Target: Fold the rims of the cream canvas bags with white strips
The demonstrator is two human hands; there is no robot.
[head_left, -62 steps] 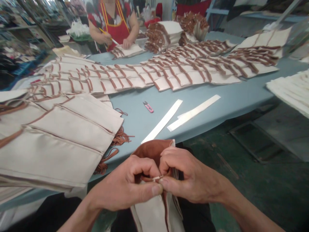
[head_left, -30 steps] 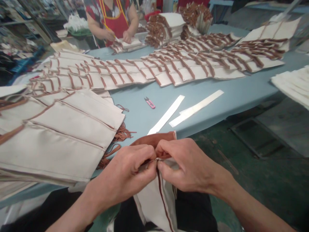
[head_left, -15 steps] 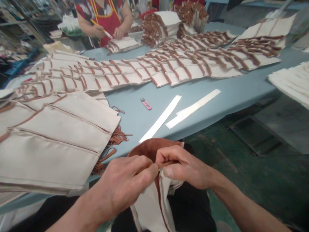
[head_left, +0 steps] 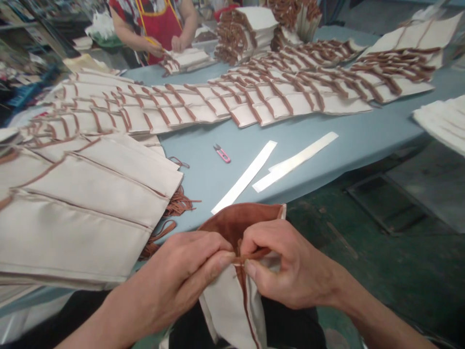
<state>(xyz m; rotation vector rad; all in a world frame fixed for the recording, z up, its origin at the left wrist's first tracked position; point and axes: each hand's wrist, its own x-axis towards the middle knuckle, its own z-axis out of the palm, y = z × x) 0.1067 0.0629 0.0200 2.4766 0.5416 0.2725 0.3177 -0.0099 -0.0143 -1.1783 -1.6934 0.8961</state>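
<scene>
A cream fabric bag (head_left: 228, 300) with a brown lining and a brown-edged seam hangs over my lap, its mouth spread at the table's front edge. My left hand (head_left: 196, 266) pinches the bag's rim just left of the seam. On the other side of that seam, my right hand (head_left: 286, 264) grips the rim between thumb and bent fingers. Both sets of fingertips are close together at the top of the seam. Brown lining shows behind them, while the fingers cover part of the rim.
Pink thread snips (head_left: 222, 153) and white strips (head_left: 245, 177) lie on the blue table (head_left: 192, 145). Cream panels (head_left: 83, 208) with brown cords (head_left: 179, 202) are stacked at left. Rows of brown-edged pieces (head_left: 203, 104) cross the table. A person in a red apron (head_left: 162, 29) works opposite.
My right hand has shifted slightly right and down, and its fingertips have parted a little from the left ones. More of the brown lining and the seam top shows.
</scene>
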